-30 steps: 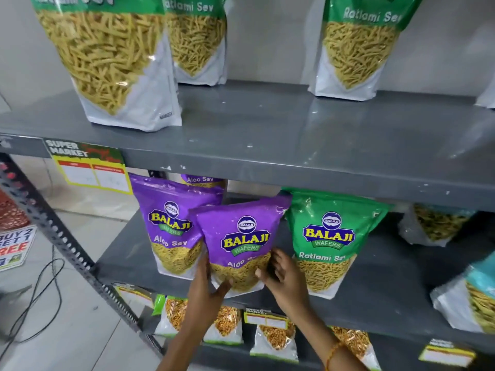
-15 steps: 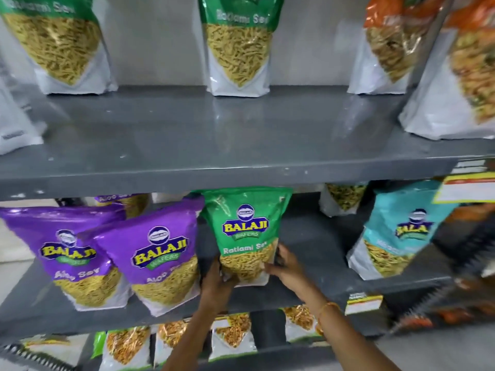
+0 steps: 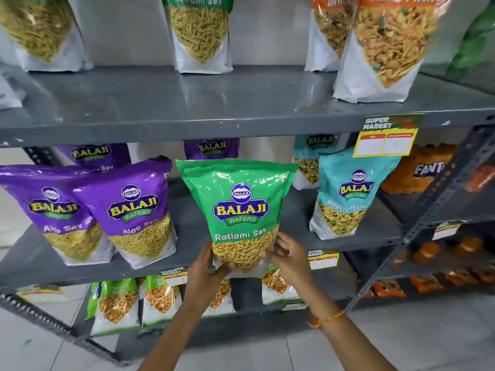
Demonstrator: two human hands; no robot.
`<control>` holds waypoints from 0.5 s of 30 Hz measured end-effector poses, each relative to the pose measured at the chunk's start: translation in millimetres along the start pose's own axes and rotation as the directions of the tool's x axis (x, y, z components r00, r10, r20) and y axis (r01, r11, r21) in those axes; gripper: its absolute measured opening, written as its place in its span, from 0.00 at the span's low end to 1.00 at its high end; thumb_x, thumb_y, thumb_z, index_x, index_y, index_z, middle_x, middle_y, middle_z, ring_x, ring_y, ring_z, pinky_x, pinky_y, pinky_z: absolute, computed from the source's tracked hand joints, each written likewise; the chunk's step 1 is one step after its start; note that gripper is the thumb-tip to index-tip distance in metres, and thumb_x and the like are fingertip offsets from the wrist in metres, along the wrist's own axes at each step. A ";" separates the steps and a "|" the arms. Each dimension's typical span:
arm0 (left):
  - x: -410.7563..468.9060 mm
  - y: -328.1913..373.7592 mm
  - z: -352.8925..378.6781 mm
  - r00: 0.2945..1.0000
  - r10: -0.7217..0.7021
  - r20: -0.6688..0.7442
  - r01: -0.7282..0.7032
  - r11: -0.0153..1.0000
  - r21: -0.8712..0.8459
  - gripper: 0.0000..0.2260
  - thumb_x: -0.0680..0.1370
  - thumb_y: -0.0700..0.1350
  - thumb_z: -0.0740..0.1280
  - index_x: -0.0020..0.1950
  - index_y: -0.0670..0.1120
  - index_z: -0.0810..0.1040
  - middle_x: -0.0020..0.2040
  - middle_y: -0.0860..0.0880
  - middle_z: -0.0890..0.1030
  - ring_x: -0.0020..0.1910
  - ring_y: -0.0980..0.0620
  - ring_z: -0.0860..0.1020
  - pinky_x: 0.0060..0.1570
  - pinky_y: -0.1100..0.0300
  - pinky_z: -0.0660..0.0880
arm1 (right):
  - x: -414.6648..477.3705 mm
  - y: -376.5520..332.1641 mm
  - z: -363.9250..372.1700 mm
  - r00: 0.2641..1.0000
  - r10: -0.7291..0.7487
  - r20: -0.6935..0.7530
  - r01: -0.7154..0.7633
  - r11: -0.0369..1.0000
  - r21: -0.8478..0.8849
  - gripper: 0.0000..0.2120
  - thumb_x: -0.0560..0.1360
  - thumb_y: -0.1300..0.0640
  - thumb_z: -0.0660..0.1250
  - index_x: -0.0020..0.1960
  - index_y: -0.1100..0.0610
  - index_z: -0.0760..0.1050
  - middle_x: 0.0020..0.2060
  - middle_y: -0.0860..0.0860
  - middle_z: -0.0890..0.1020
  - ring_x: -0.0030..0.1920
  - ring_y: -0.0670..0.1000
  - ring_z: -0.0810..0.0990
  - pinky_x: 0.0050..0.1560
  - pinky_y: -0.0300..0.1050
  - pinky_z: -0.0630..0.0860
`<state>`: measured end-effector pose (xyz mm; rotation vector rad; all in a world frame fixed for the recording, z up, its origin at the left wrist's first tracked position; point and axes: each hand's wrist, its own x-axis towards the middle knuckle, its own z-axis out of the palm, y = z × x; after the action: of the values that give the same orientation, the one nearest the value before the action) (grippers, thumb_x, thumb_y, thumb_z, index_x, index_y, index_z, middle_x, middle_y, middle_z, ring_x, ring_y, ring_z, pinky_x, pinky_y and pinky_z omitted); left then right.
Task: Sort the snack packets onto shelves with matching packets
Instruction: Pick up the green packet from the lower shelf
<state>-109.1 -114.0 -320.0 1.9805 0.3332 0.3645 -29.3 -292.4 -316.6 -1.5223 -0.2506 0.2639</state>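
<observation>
glossy green ratlami sev packet (image 3: 238,210): now gripped by left hand (image 3: 206,271) and right hand (image 3: 290,257), purple aloo sev packet (image 3: 134,210) released; belongs on upper grey metal shelf (image 3: 187,103).

Ratlami Sev packet (image 3: 199,33) at top centre: upper part cut off by frame edge. Orange packet (image 3: 385,46) at upper right: name cropped, blurred. Green shape (image 3: 472,49) at far right: too blurred to identify. Rear purple packet (image 3: 211,148): mostly hidden behind shelf edge (image 3: 187,128). Price tag (image 3: 384,141): print illegible.
</observation>
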 end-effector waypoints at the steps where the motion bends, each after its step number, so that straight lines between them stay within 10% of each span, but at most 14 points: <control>1: -9.0 9.9 -3.3 1.000 0.023 -0.018 -0.023 1.000 -0.012 0.21 0.68 0.39 0.73 0.58 0.46 0.72 0.49 0.57 0.80 0.47 0.59 0.78 0.41 0.73 0.72 | -7.9 -10.2 -2.5 1.000 -0.019 0.005 0.019 1.000 0.000 0.24 0.59 0.64 0.76 0.53 0.52 0.76 0.44 0.41 0.86 0.48 0.41 0.82 0.47 0.36 0.79; 15: -24.6 161.4 -97.7 0.903 0.347 -0.255 -0.415 0.857 -0.306 0.27 0.56 0.46 0.76 0.55 0.47 0.77 0.49 0.62 0.84 0.48 0.63 0.81 0.47 0.75 0.73 | -39.1 -212.3 20.3 0.894 -0.436 0.102 0.430 0.900 0.078 0.22 0.60 0.69 0.73 0.48 0.48 0.77 0.35 0.36 0.85 0.41 0.37 0.82 0.37 0.28 0.76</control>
<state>-159.0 -110.1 -136.4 1.6468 -0.0191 0.8182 -69.9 -292.4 -103.6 -1.3581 -0.6629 0.0028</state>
